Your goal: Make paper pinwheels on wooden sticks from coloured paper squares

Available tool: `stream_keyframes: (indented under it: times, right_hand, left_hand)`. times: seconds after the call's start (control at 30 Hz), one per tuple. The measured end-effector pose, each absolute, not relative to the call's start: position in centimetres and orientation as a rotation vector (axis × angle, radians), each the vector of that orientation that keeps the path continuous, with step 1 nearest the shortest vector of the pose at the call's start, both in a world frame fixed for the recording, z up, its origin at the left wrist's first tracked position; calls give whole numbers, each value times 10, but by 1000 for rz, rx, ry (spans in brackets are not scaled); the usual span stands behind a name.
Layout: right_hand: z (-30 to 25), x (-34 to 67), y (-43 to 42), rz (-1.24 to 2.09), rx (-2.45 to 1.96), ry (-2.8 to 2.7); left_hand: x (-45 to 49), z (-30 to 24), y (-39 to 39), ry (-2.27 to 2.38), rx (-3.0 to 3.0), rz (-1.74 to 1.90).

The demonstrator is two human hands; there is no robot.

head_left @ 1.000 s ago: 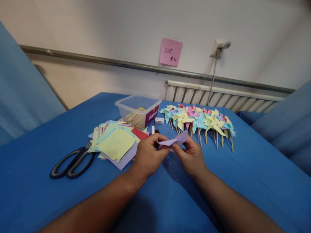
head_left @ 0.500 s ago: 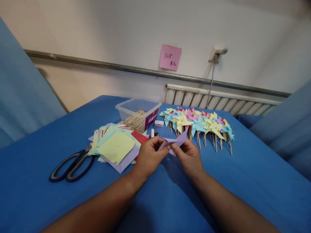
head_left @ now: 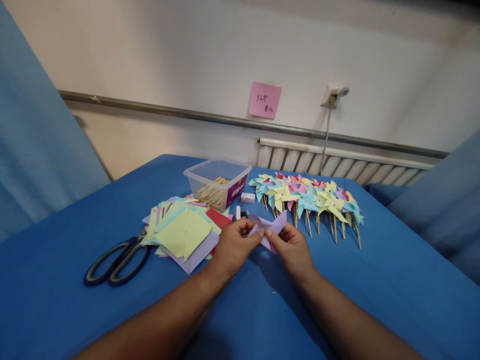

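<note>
A lilac paper piece (head_left: 270, 226), partly folded into points, is held above the blue cloth by both hands. My left hand (head_left: 234, 247) pinches its left side with closed fingers. My right hand (head_left: 291, 249) pinches the right side, thumb and fingers pressed on the paper. A stack of cut coloured paper squares (head_left: 183, 231) lies just left of my left hand. A row of finished paper pinwheels on wooden sticks (head_left: 307, 195) lies beyond my right hand.
Black-handled scissors (head_left: 116, 257) lie left of the paper stack. A clear plastic box (head_left: 218, 181) with wooden sticks stands behind it, with a small white box (head_left: 247, 197) beside. The blue-covered table (head_left: 393, 280) ends near a radiator (head_left: 337, 162) and a wall with a pink note (head_left: 264, 100).
The hands have kept hold of the lilac paper and worked its folds closer together; the view has tilted slightly, so everything sits a little lower.
</note>
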State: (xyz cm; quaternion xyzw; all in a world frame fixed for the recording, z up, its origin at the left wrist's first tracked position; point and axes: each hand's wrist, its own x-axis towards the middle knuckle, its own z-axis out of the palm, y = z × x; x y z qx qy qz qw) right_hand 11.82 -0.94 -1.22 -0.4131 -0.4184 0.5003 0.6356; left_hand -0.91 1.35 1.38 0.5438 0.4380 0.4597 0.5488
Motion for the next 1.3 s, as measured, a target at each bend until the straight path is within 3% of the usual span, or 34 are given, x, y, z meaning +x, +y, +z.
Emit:
stream_keyframes:
  times: [0.2,0.43,0.63,1.0,1.3]
  right_hand:
    - [-23,121,-6,1003,-1039,-1089]
    - [-16,141,-3,69,-1307,-1477]
    - [-9,140,-5,-314,-1291,-1783]
    - [-11,125,-15,-301,-1216,-2006]
    - [-8,122,-21,-245,-1194,-2092]
  left_hand:
    - [-8,-1,17,1018,1282,1087]
    - [-9,-2,13,1156,1390,1288]
    - [0,8,-2,912,1192,1147]
    - [-3,10,6,710,909,1171]
    - [-9,9,13,844,710,1220]
